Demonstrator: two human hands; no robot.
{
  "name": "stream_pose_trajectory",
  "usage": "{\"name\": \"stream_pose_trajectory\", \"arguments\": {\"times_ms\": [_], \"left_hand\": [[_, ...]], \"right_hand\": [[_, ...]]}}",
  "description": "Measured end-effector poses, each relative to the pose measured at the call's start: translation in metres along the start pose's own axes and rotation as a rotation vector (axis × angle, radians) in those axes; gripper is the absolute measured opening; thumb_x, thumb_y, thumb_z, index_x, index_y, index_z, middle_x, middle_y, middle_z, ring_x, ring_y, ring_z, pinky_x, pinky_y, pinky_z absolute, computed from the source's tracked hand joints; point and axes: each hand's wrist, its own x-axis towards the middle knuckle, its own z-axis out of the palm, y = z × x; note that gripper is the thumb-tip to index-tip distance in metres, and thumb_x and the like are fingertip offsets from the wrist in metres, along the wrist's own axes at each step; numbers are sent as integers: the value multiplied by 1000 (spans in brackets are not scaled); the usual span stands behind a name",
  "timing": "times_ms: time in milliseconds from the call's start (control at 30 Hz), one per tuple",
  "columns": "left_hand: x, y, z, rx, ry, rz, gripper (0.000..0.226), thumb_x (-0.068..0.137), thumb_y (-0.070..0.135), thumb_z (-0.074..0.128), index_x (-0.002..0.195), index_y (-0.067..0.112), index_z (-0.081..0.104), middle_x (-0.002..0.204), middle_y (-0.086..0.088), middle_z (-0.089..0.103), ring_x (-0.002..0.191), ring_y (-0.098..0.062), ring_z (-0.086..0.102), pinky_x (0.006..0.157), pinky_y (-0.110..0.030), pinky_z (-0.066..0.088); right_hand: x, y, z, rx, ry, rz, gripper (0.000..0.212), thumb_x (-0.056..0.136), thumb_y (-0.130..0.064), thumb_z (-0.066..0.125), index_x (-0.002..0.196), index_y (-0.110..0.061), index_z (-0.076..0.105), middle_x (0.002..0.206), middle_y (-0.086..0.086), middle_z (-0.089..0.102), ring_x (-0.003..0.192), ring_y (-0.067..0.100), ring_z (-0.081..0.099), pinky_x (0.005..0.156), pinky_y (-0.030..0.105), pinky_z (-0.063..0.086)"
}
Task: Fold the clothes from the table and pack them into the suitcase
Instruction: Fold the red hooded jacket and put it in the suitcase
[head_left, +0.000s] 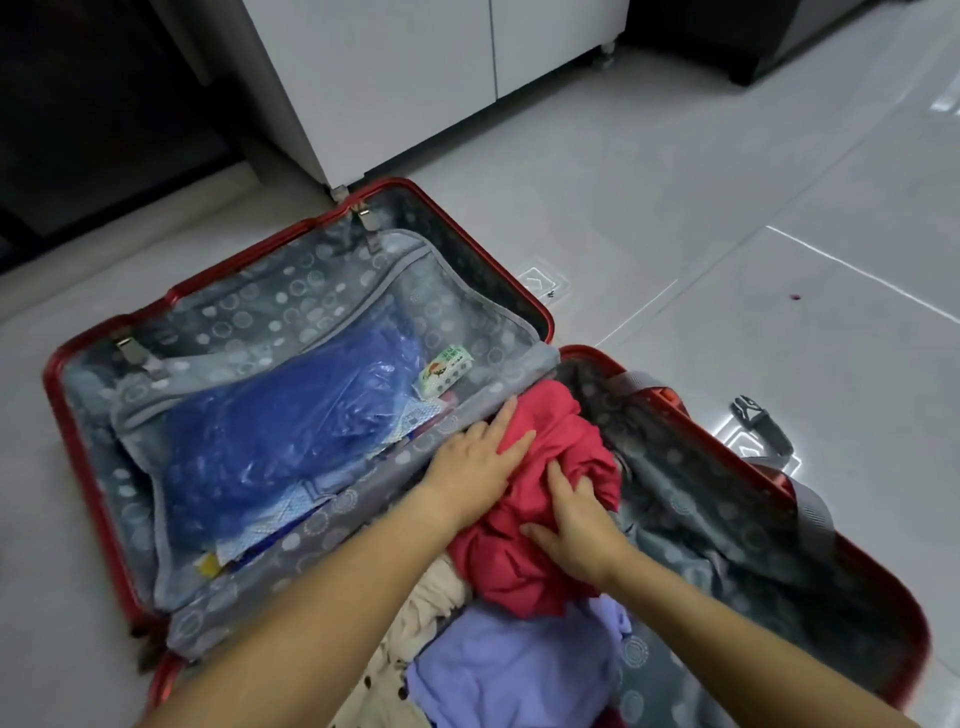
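Plainly packing rather than folding. Pressing a bunched red garment (556, 415) into the nearer half of the open suitcase (883, 597), at the 12 o'clock end of the pile there, just beside the middle ridge. Bearing down with the left hand (478, 457) from 10 o'clock, palm flat, fingers straight and slightly apart on the cloth. Working in with the right hand (576, 530) from 5 o'clock, thumb splayed flat, fingertips sunk out of sight in a fold; impossible to tell whether pinching or merely pushing.

At 6 o'clock of the red, a lilac garment (519, 670); at 7 o'clock, a cream garment (431, 608), both touching it, neither lying flat. Off at 9 o'clock, in the other half, a blue plastic bag (291, 447), with a small green-and-white packet (444, 371) at its 1 o'clock corner.

Probably next: flatten and square the red bundle, then lift both hands clear and fetch more clothes. Calls for even downward pressure and a tuck toward the bare lining at 3 o'clock. No table in view, so no telling how much remains.
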Motion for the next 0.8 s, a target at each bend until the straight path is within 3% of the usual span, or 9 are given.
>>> {"name": "stream_pose_trajectory", "arguments": {"times_ms": [100, 167, 233, 333, 433, 533, 633, 700, 800], "left_hand": [[-23, 17, 1, -90, 244, -113, 40, 78, 30, 55, 117, 26, 65, 141, -11, 48, 114, -30, 57, 85, -40, 52], [-42, 27, -3, -328, 240, -261, 53, 85, 50, 40, 128, 25, 56, 144, -10, 43, 128, -29, 43, 100, -44, 44], [-56, 38, -6, -442, 28, -319, 84, 75, 71, 14, 146, 29, 32, 157, -9, 17, 144, -28, 13, 114, -45, 25], [-61, 47, 7, -311, -110, -222, 108, 58, 84, 12, 151, 32, 3, 158, -11, -16, 143, -32, -22, 117, -52, 5], [-58, 46, 29, -264, -118, -225, 112, 58, 87, 17, 152, 28, 4, 157, -16, -17, 140, -36, -25, 114, -52, -4], [-55, 48, 40, -232, -138, -244, 105, 66, 84, 22, 147, 18, 34, 156, -17, 20, 144, -38, 15, 111, -53, 23], [-58, 57, 52, -284, -104, -224, 87, 74, 73, 28, 127, 11, 60, 131, -9, 59, 121, -25, 56, 92, -37, 51], [-62, 59, 59, -342, -40, -238, 84, 77, 69, 28, 128, 10, 59, 130, -7, 60, 119, -20, 58, 90, -32, 52], [-55, 50, 64, -411, -70, -236, 100, 74, 77, 11, 149, 12, 26, 155, -5, 27, 143, -16, 25, 111, -30, 29]], "right_hand": [[-8, -6, -31, -304, -39, -35, 84, 85, -67, 45, 150, -22, 16, 139, 17, 44, 127, 32, 46, 97, 37, 42], [-18, -6, -66, -512, 88, -125, 65, 82, -75, 39, 130, -31, 46, 120, 3, 61, 112, 25, 58, 81, 34, 43], [-15, -2, -90, -633, 292, -329, 64, 74, -82, 39, 114, -37, 61, 106, 0, 64, 102, 25, 61, 85, 36, 39], [5, 4, -91, -773, 99, -507, 96, 50, -93, 29, 138, -55, 33, 153, 7, 27, 138, 35, 28, 109, 65, 9], [28, 20, -71, -802, -192, -428, 109, 51, -88, 49, 142, -58, -2, 157, -5, -23, 144, 33, -18, 109, 65, -11], [42, 29, -60, -799, -233, -398, 109, 57, -82, 59, 143, -56, -3, 155, -6, -27, 143, 31, -22, 113, 61, -5], [53, 29, -52, -816, -262, -377, 108, 60, -80, 60, 144, -55, -3, 156, -5, -25, 144, 30, -20, 115, 57, -1], [57, 29, -47, -825, -264, -371, 107, 61, -80, 60, 144, -55, -2, 156, -4, -25, 144, 31, -19, 115, 56, -1], [64, 29, -42, -840, -270, -343, 104, 63, -80, 58, 144, -55, -2, 156, -4, -25, 144, 31, -18, 115, 57, -1]]}}
